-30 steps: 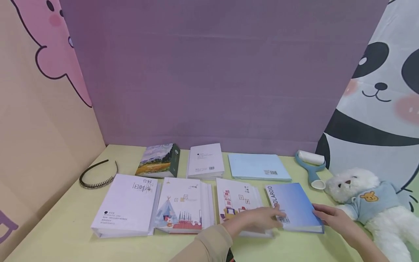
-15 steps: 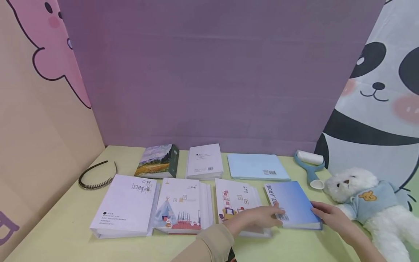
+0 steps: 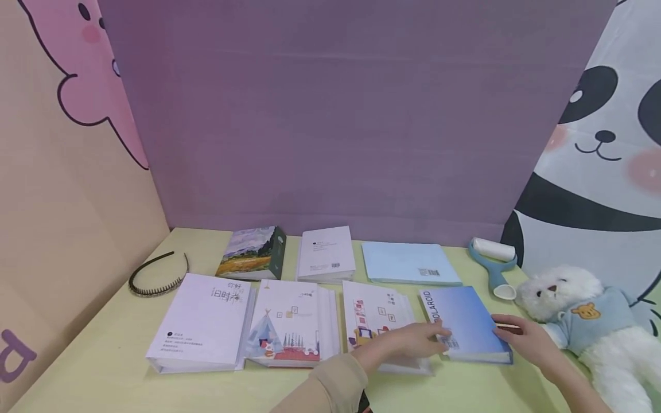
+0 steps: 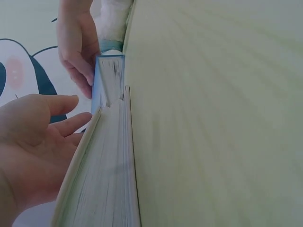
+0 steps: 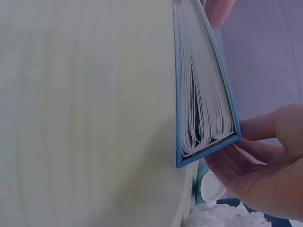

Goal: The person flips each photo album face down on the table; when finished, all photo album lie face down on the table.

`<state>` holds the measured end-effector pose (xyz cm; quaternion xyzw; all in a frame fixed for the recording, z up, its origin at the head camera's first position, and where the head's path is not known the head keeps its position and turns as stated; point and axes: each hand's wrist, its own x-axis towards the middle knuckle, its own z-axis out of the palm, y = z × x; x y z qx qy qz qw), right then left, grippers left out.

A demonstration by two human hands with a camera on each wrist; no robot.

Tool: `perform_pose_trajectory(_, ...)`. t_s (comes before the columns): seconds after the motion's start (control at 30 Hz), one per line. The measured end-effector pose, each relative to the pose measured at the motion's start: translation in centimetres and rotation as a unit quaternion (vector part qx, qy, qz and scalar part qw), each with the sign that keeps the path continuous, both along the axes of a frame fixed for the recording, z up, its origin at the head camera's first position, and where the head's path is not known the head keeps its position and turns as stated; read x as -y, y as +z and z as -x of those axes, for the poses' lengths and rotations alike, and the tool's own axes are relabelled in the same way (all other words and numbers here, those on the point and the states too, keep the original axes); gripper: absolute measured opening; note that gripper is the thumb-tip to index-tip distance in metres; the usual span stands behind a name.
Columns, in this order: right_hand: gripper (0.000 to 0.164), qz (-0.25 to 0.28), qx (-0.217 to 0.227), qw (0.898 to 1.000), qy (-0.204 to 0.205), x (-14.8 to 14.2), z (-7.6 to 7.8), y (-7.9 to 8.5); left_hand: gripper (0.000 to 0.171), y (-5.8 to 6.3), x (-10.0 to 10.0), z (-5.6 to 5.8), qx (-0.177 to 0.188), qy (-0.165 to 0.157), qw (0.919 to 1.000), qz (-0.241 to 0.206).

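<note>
A blue photo album (image 3: 459,324) marked POLAROID lies flat at the right end of the front row. My left hand (image 3: 413,343) reaches across a white illustrated album (image 3: 377,307), its loosely extended fingers at the blue album's left edge. At the opposite edge is my right hand (image 3: 532,341), its fingers touching the side of the blue album. In the right wrist view, the fingers of the right hand (image 5: 270,156) lie along the album's spine (image 5: 210,149) near its corner. The left wrist view shows the left palm (image 4: 38,146) beside the white album's pages (image 4: 104,165).
Two more white albums, one plain (image 3: 201,321) and one with a tent picture (image 3: 284,324), continue the row leftward. Behind lie a landscape-cover book (image 3: 248,252), a white album (image 3: 325,252) and a light-blue one (image 3: 410,263). A headband (image 3: 155,281), lint roller (image 3: 493,267) and teddy bear (image 3: 588,315) flank them.
The blue album has shifted slightly away from me, with both hands staying at its sides. My right hand has moved slightly too. The other albums keep their places.
</note>
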<state>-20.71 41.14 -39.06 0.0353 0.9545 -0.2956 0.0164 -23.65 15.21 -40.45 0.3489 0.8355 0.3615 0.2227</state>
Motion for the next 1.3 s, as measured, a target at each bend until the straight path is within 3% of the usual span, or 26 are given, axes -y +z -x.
perform_pose_trajectory(0.23, 0.04, -0.044, -0.139, 0.989, 0.027, 1.0, -0.1, -0.3, 0.043, 0.2, 0.8, 0.5, -0.058, 0.017, 0.9981, -0.015)
perform_pose_trajectory(0.4, 0.036, -0.024, -0.199, 0.979, 0.032, 2.4, 0.1, 0.0, 0.046, 0.5, 2.5, 1.0, -0.086, 0.026, 0.995, -0.042)
perform_pose_trajectory(0.7, 0.028, 0.009, -0.277, 0.954, 0.113, 6.1, 0.7, -0.3, 0.046, 1.3, 6.3, 1.5, -0.106, 0.049, 0.9869, -0.111)
perform_pose_trajectory(0.83, 0.029, 0.026, -0.297, 0.942, 0.155, 8.0, 1.0, -0.2, 0.047, 1.3, 7.9, 2.0, -0.125, 0.065, 0.983, -0.117)
perform_pose_trajectory(1.0, 0.034, 0.03, -0.3, 0.931, 0.204, 10.1, 1.3, 0.0, 0.045, 1.2, 10.0, 2.2, -0.113, 0.1, 0.9808, -0.124)
perform_pose_trajectory(1.2, 0.038, 0.009, -0.234, 0.95, 0.204, 12.5, 1.1, 0.4, 0.039, 1.1, 12.3, 2.6, -0.112, 0.159, 0.9707, -0.141)
perform_pose_trajectory(1.3, 0.036, 0.018, -0.216, 0.951, 0.22, 13.5, 1.1, 0.4, 0.038, 0.9, 13.4, 2.9, -0.115, 0.185, 0.9667, -0.134)
